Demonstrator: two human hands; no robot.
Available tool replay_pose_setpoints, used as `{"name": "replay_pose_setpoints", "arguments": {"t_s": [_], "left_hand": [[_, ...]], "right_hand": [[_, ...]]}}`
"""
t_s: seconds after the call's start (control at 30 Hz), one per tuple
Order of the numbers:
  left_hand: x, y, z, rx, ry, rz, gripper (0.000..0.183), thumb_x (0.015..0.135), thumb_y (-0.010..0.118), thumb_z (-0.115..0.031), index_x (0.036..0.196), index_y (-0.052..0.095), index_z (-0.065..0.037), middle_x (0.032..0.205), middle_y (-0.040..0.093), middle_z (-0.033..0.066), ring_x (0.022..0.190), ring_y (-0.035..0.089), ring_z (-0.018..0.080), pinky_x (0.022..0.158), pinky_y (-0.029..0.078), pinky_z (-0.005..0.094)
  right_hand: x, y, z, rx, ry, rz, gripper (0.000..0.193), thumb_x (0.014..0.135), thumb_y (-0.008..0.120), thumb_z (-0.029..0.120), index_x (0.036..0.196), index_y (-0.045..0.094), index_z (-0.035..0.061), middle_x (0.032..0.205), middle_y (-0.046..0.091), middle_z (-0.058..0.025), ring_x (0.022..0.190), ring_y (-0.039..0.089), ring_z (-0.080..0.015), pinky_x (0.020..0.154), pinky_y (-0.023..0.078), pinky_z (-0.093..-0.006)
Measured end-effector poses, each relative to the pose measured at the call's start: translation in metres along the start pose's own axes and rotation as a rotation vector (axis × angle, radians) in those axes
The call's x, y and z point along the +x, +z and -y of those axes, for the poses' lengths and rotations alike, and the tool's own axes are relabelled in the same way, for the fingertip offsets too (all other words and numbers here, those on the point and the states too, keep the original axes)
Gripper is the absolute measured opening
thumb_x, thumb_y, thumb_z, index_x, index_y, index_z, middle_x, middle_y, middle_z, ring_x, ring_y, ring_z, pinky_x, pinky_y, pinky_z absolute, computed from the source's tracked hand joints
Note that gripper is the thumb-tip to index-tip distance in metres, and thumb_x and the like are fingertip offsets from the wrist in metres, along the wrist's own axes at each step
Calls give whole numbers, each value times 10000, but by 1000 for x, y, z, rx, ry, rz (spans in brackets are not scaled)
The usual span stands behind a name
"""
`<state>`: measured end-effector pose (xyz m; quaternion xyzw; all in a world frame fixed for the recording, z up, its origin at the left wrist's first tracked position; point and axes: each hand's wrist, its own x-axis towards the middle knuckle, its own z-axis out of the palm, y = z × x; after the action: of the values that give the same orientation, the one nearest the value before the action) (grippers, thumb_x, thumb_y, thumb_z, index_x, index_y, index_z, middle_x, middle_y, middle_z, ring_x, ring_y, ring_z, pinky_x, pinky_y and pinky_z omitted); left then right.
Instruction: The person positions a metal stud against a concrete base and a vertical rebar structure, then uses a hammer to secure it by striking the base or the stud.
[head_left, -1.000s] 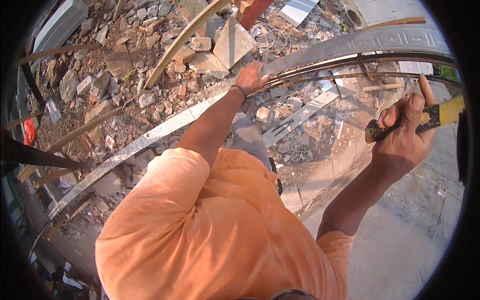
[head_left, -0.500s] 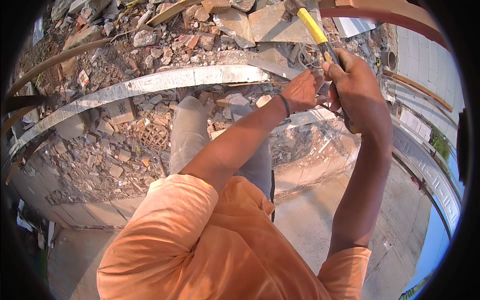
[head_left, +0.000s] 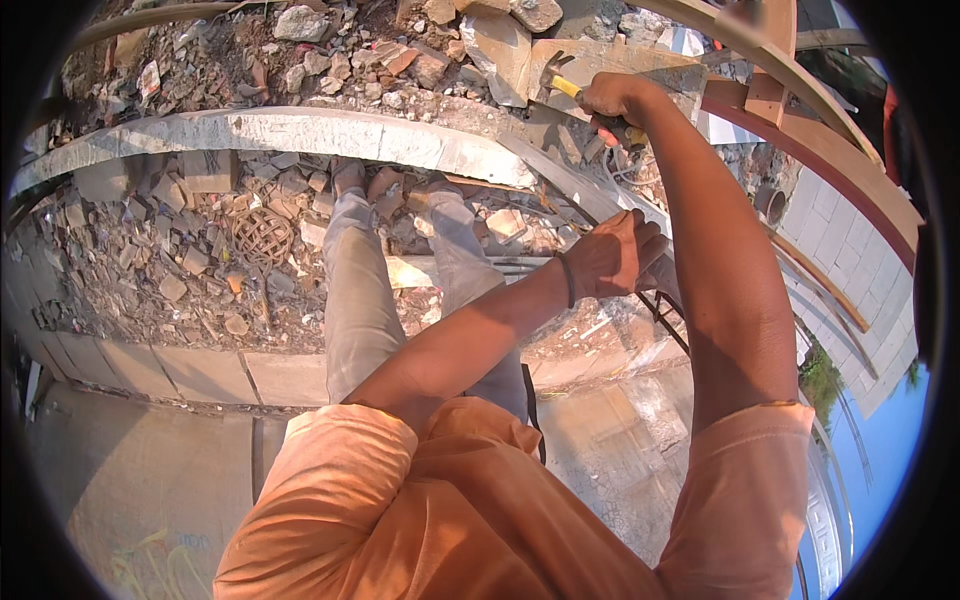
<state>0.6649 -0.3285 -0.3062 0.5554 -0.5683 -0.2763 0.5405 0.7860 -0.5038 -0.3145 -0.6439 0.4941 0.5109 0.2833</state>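
Note:
My right hand [head_left: 612, 103] is closed round the handle of a claw hammer [head_left: 565, 86] with a yellow shaft. The hammer's dark claw head points to the left, over pale slabs. Nearer to me and lower, my left hand [head_left: 612, 257], with a dark band at its wrist, has its fingers curled and thumb up. What lies inside its grip is hidden. Thin dark rods [head_left: 664, 322] come out just below this hand, and a long grey strip [head_left: 560, 180] runs toward it from the upper left.
A broken whitish beam [head_left: 330, 135] curves across the rubble [head_left: 150, 260] in front of my legs. Large pale slabs [head_left: 610, 68] lie beyond the hammer. Reddish-brown boards [head_left: 810, 160] arch at the upper right, with a pipe end [head_left: 770, 203] nearby. Below is a concrete ledge [head_left: 290, 378].
My right hand has carried the hammer away from my left hand, up and to the left, and its arm is stretched farther out. The left hand sits lower in the view, which has shifted.

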Motion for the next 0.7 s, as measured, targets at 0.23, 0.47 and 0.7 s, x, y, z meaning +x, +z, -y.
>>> {"name": "replay_pose_setpoints", "arguments": {"t_s": [0.23,0.47,0.7], "left_hand": [[12,-21,1,15,-28,72,489,719,642,-379,1016,575,4,1012,547,90,944,484,247,870,432,350],[15,-40,7,-116,9,-77,464,656,716,-325,979,575,-23,973,535,76,924,506,265,861,458,375],[17,-38,-1,-33,-1,-25,352,718,703,-312,908,585,-40,919,538,75,927,526,250,828,452,368]], "right_hand": [[56,-2,-4,-116,5,62,271,840,435,111,648,547,-43,518,556,-133,408,539,-214,405,418,-403],[76,-10,-17,-127,-39,127,215,868,386,67,833,528,-89,585,561,-155,435,574,-247,416,443,-442],[90,2,-25,-254,-116,151,231,839,440,58,719,571,-89,620,621,-176,481,620,-244,456,483,-422]]}}
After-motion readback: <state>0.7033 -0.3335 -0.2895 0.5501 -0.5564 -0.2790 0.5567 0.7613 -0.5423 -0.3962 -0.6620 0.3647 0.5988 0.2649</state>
